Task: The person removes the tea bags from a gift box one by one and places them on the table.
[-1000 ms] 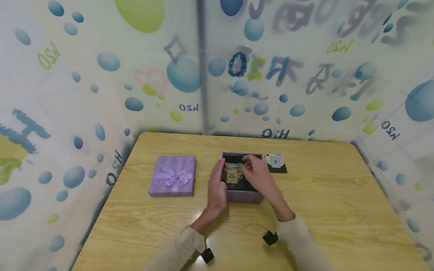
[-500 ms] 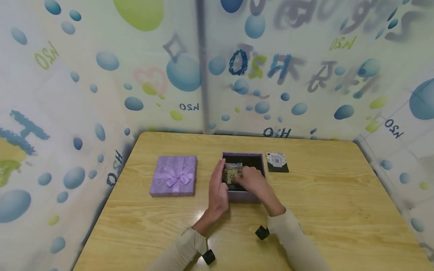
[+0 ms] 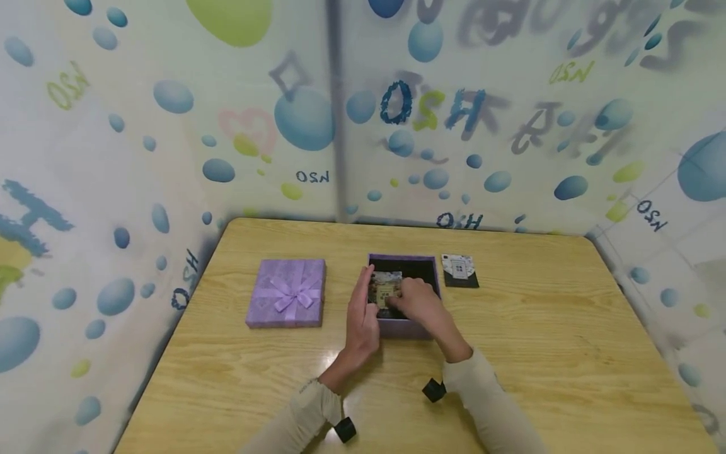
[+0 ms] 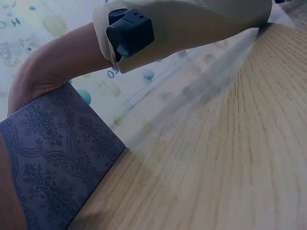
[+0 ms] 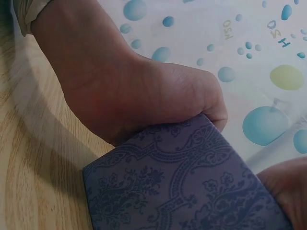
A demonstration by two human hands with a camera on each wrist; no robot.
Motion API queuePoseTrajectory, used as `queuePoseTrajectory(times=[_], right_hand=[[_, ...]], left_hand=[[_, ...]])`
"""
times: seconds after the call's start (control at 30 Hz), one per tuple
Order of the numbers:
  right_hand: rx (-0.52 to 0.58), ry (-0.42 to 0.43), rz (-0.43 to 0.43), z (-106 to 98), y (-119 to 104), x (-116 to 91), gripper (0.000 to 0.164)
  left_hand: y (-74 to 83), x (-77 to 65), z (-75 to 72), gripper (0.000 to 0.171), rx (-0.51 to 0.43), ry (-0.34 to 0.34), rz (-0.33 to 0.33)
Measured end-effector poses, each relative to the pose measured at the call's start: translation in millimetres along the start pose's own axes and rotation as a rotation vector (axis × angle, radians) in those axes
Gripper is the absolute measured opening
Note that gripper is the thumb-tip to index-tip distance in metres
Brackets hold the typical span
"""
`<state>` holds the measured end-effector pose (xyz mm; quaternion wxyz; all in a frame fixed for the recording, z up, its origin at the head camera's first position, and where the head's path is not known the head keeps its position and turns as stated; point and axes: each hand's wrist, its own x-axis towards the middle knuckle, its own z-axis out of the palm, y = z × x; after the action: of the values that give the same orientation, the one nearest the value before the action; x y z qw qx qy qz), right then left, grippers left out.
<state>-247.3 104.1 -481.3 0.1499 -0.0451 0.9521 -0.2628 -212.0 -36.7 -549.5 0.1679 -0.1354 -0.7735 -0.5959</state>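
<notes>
Same spots as a moment ago on the wooden table for the open purple box in the middle and the purple lid off to the left; same again for the left hand, open, straight fingers laid along the box's left wall; changed, though, the right hand, up over the right part of the box before, now dipped lower with fingers bent; cannot tell whether pinching, with fingertips hidden; likely past reaching and now busy at the picture packet, inside the box on the left; unmoved, a small card flat on the table.

Lots of bare wood to the right and near; some between lid and box; box walls around the bent fingers, so easiest way out likely up; hardly any gap from box to small card.
</notes>
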Motion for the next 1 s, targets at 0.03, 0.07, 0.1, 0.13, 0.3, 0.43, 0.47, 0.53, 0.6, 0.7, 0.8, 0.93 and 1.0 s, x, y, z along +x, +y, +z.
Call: queuePoseTrajectory(times=[0.03,0.07,0.1,0.13,0.3,0.43,0.47,0.53,0.6,0.7,0.8,0.93,1.0], right_hand=[[-0.008,0.010,-0.005,1,0,0,0.054],[-0.014,0.024,-0.012,1,0,1,0.055],[-0.020,0.033,-0.021,2,0,1,0.055],[-0.022,0.039,-0.024,2,0,1,0.056],[-0.027,0.052,-0.036,3,1,1,0.056],[-0.037,0.068,-0.033,3,1,1,0.053],[-0.037,0.075,-0.030,2,0,1,0.050],[-0.033,0.087,-0.023,1,0,1,0.039],[-0.016,0.092,-0.017,0,0,2,0.029],[0.031,0.102,-0.038,-1,2,2,0.017],[0.099,0.091,-0.088,-2,6,2,0.013],[0.201,0.051,-0.156,-5,8,2,0.022],[0.245,0.041,-0.176,-7,9,2,0.029]], left_hand=[[-0.3,0.0,-0.1,0.077,-0.005,-0.001,-0.005],[-0.2,-0.1,-0.5,0.077,-0.009,0.000,-0.012],[-0.2,-0.1,-0.8,0.077,-0.012,0.001,-0.018],[-0.3,-0.2,-1.1,0.076,-0.014,0.000,-0.022],[-1.8,-0.2,-0.8,0.074,-0.014,-0.004,-0.027],[-2.7,0.2,-0.1,0.067,-0.013,0.000,-0.021],[-3.0,0.5,0.2,0.064,-0.015,0.003,-0.014],[-3.3,0.8,0.6,0.059,-0.021,0.010,-0.001],[-3.1,0.8,0.9,0.058,-0.025,0.014,0.006],[-2.2,0.5,1.1,0.060,-0.024,0.012,0.003],[-2.5,0.3,1.4,0.067,-0.014,0.007,-0.002],[-3.2,1.5,1.3,0.075,-0.004,0.010,0.004],[-3.4,2.1,1.4,0.076,-0.002,0.008,0.004]])
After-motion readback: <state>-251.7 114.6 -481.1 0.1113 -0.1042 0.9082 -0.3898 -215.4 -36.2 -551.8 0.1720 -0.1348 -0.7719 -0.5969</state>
